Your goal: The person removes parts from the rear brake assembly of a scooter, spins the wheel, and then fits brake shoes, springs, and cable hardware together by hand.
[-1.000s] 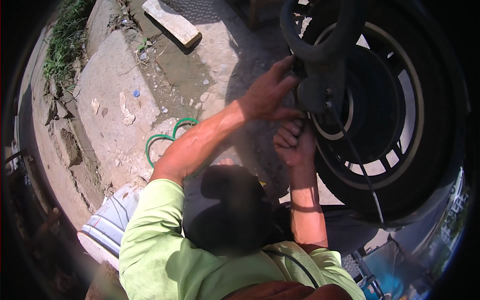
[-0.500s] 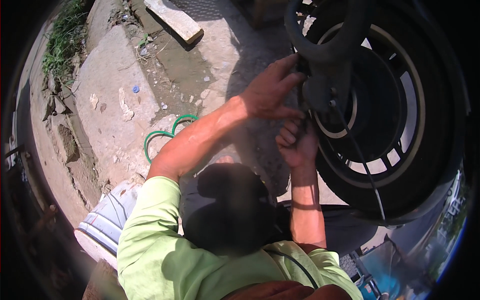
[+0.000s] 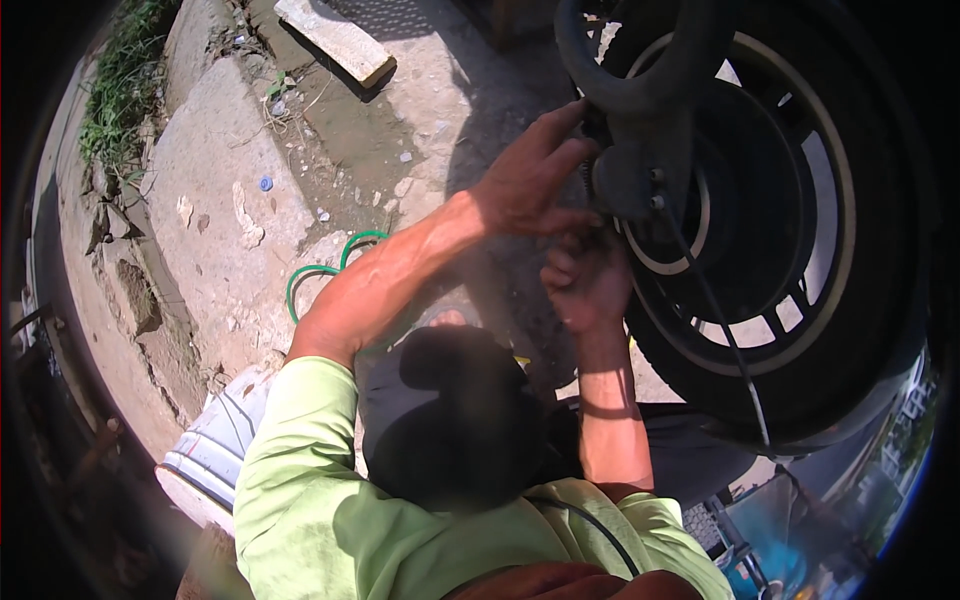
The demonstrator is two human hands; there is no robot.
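Note:
A black-tyred wheel (image 3: pixel 790 365) with a light rim and dark spokes stands at the right. In front of its dark hub is a metal bracket (image 3: pixel 630 185) at the lower end of a curved dark frame part (image 3: pixel 590 75). My left hand (image 3: pixel 525 185) braces on the bracket's left side, forefinger high and thumb low, its fingertips lost in shadow. Just below, my right hand (image 3: pixel 590 285) is closed, fingers curled in beside the left thumb; what they pinch is hidden. A thin cable (image 3: pixel 725 325) runs from the bracket down across the wheel.
Rough concrete ground (image 3: pixel 220 150) spreads to the left, with a pale plank (image 3: pixel 340 45) and a looped green hose (image 3: pixel 315 270). Behind my left elbow lies a white bucket (image 3: pixel 215 440). A bluish transparent bag (image 3: pixel 790 545) is at the lower right.
My right hand has shifted slightly up and left, its fingers still curled. The left hand keeps its place on the bracket. The whole view has moved a little.

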